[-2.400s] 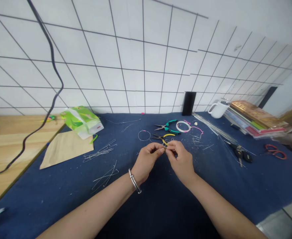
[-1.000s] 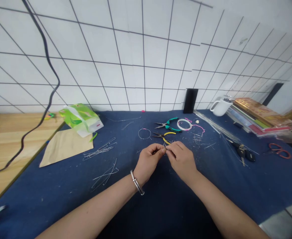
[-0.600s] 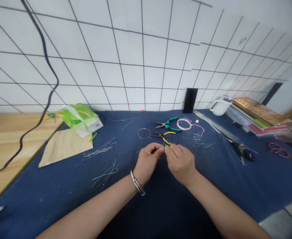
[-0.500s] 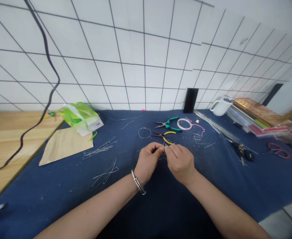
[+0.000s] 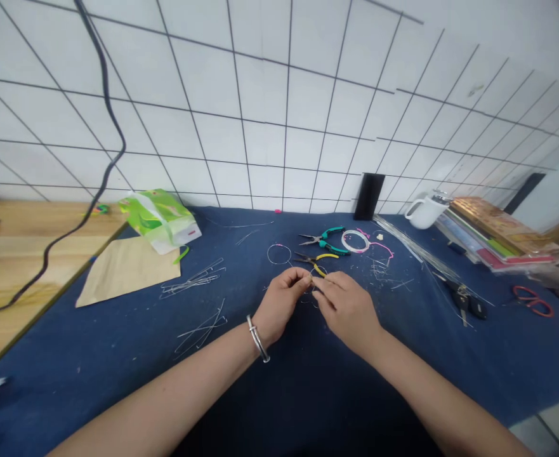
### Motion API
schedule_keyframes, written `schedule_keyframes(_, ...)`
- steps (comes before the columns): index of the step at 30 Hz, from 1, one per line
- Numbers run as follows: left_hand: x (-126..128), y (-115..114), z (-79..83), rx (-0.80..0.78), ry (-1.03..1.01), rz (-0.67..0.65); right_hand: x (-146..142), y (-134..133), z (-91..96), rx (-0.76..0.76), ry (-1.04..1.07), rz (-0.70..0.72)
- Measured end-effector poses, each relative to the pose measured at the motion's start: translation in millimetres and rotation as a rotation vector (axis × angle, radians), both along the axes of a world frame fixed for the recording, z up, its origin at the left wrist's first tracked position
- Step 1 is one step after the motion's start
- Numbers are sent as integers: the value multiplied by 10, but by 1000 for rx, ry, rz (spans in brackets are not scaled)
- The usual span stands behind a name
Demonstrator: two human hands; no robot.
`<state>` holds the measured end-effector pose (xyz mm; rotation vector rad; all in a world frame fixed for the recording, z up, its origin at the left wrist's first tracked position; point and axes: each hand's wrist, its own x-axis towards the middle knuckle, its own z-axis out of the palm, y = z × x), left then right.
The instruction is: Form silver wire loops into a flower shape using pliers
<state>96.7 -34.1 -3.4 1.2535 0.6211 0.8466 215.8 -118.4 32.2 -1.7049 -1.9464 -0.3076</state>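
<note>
My left hand (image 5: 282, 303), with a silver bangle at the wrist, and my right hand (image 5: 346, 308) meet fingertip to fingertip over the blue cloth (image 5: 308, 381). Both pinch a small thin piece of wire too fine to make out. Just beyond the fingertips lie yellow-handled pliers (image 5: 315, 260), a small wire ring (image 5: 279, 254) and teal-handled pliers (image 5: 324, 238). A white coil with pink wire (image 5: 355, 241) sits a little further back.
Loose straight wires (image 5: 193, 282) lie left of my hands, with a brown paper bag (image 5: 127, 270) and a green packet (image 5: 158, 219) beyond. At the right are keys (image 5: 464, 298), red scissors (image 5: 529, 299), a white mug (image 5: 424, 209), stacked books (image 5: 493, 231). A black cable (image 5: 103, 127) hangs over the wooden table.
My hands stay pinched together on the wire, the fingers shifting slightly. The view has tilted a little; nothing on the cloth has moved.
</note>
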Motion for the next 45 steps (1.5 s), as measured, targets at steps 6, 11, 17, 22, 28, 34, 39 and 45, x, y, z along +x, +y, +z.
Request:
schedule_keyframes(6,-30,40,66,18,29,-3,599,188,-31,-74,5,-112)
schedule_keyframes(11,-43,81,80,-5,47,-26,842,543,-361,-177,-134,-16)
schedule_keyframes(17,-36,196,26,-123,19,46,803,600,-445,-158,-118,40)
schedule_keyframes(22,-14,272,-34,-295,-123,117,677,397,-290,46,12,80)
schedule_keyframes(28,-25,238,-21,-369,-197,132,328,194,-230,56,-308,368)
schedule_keyframes(34,-25,181,47,-437,-230,145,52,157,-225,63,-411,376)
schedule_keyframes(39,-15,143,40,-498,-236,150,-54,272,-373,-7,-394,384)
schedule_keyframes(45,-13,122,22,-529,-253,103,-67,321,-383,-94,49,307)
